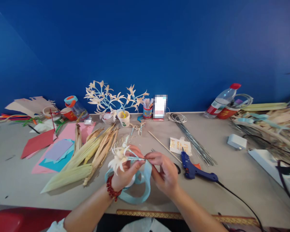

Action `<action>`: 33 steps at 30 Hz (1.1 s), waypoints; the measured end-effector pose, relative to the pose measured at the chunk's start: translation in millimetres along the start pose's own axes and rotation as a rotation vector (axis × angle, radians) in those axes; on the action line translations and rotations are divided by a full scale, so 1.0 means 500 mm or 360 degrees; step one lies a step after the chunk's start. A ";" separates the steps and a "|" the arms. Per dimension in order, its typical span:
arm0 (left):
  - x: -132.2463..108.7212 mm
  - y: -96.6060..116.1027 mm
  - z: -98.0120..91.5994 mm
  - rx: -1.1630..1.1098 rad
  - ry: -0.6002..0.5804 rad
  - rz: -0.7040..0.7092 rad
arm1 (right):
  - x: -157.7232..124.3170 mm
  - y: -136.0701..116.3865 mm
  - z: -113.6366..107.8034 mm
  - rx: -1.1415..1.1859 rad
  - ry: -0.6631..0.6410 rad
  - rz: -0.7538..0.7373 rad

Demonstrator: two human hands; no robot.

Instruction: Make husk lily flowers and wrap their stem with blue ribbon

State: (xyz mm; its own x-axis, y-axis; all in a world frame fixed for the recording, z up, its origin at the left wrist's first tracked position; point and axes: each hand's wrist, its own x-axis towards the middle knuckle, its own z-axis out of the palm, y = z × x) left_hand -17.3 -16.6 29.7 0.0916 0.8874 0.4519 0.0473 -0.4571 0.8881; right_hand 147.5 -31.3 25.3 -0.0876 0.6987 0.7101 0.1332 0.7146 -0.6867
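My left hand (pixel 128 170), with a red bead bracelet at the wrist, is closed round the light blue stems of a bunch of cream handmade flowers (pixel 118 157). The petals fan out to the left of its fingers. A pale blue ribbon (pixel 146 190) runs from the stem end down in a loop below both hands. Thumb and forefinger of my right hand (pixel 165 172) pinch the ribbon at the tip of the stems, close against the left fingertips. Part of the ribbon roll is hidden behind my left hand.
Corn husks (pixel 81 174) and coloured paper (pixel 59 151) lie to the left. Cups of finished flowers (pixel 124 118) stand at the back. Right of my hands are a blue glue gun (pixel 190 167), its cord, metal wires (pixel 195 141), a power strip (pixel 268 164) and a tilted bottle (pixel 219 101).
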 end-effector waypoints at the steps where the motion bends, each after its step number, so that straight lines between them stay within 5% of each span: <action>1: 0.000 0.002 -0.003 0.0029 -0.0024 0.0003 | 0.001 0.000 0.000 0.0011 -0.0004 0.0004; 6: -0.003 -0.005 -0.018 0.0085 -0.0179 -0.0142 | 0.012 -0.001 -0.007 0.0334 -0.0074 0.0344; 16: -0.009 -0.018 -0.019 -0.0296 -0.0206 -0.0414 | 0.041 -0.007 -0.021 0.1095 -0.0330 0.0878; 20: 0.000 -0.005 -0.013 -0.0328 -0.0244 -0.0441 | 0.040 -0.007 -0.017 0.1038 -0.0265 0.0812; 25: 0.011 0.014 0.011 -0.0267 -0.0040 -0.0274 | 0.031 -0.007 -0.015 0.0489 -0.0099 0.0356; 30: 0.015 0.033 0.012 -0.0077 0.0006 -0.0069 | 0.031 -0.006 -0.015 0.0152 -0.0117 -0.0013; 33: 0.010 0.036 0.002 -0.0019 -0.0010 -0.0103 | 0.031 -0.004 -0.015 0.0223 -0.0150 -0.0024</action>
State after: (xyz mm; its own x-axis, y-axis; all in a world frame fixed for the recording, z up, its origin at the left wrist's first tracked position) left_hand -15.2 -20.2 47.7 0.0948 0.9146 0.3930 0.0416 -0.3981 0.9164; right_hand 153.1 -22.1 38.8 -0.1816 0.6833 0.7072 -0.0069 0.7182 -0.6958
